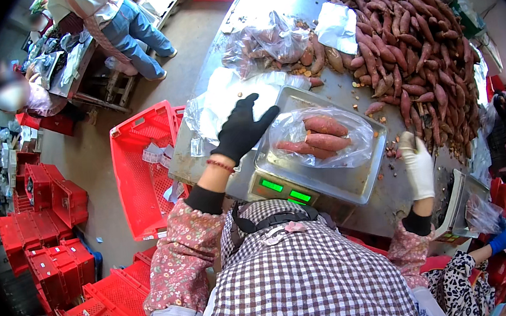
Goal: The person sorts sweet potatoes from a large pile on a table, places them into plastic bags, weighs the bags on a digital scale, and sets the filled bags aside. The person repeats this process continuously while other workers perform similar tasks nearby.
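My left hand [243, 127], in a black glove, is open with thumb and fingers spread. It hovers at the left edge of a digital scale [367, 185] with a metal tray and green-lit displays. On the tray lies a clear plastic bag [359, 145] with several red-skinned sweet potatoes [326, 125] in it. To the right of the scale, my right hand [417, 166], white-gloved, has its fingers drawn together at the near edge of a large sweet potato pile [409, 44]. Something thin and dark shows at its fingertips, too small to name.
White plastic bags [233, 100] lie left of the scale, with bagged sweet potatoes [270, 42] behind. A red crate [141, 172] stands beside the metal table [225, 35]. Another scale [455, 209] is at the right, near a person's blue-gloved hand [501, 236]. Stacked red crates [57, 264] fill the left.
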